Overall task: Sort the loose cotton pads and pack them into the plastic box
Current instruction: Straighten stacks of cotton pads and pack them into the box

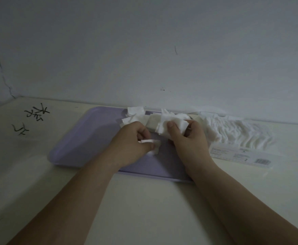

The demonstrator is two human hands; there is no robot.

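Two hands are worked over the lavender tray (84,138), which is laid on the worktop (144,200). A fanned bundle of cotton pads (164,123) is held above the tray's far half by the right hand (189,140), the grip closed round it with the thumb pressed across the front and the fingers curled behind. A single pad (154,147), or perhaps a few, is pinched over the tray's middle by the left hand (134,138), the grip drawn tight with the fingers curled under; how many are caught cannot be told. More loose pads (135,113) are strewn at the tray's far edge, beside a pale block (152,123) whose nature cannot be made out. What is judged to be the plastic box (236,133), filled with rippled rows of pads and fronted by a barcoded label (242,155), is set just off the tray's right side. The step in hand is judged to be gathering: the pinched pad should be squared against the bundle, edges aligned, before anything is carried to the box. The bundle is best pressed only lightly, so that the soft pads are neither creased nor dropped.
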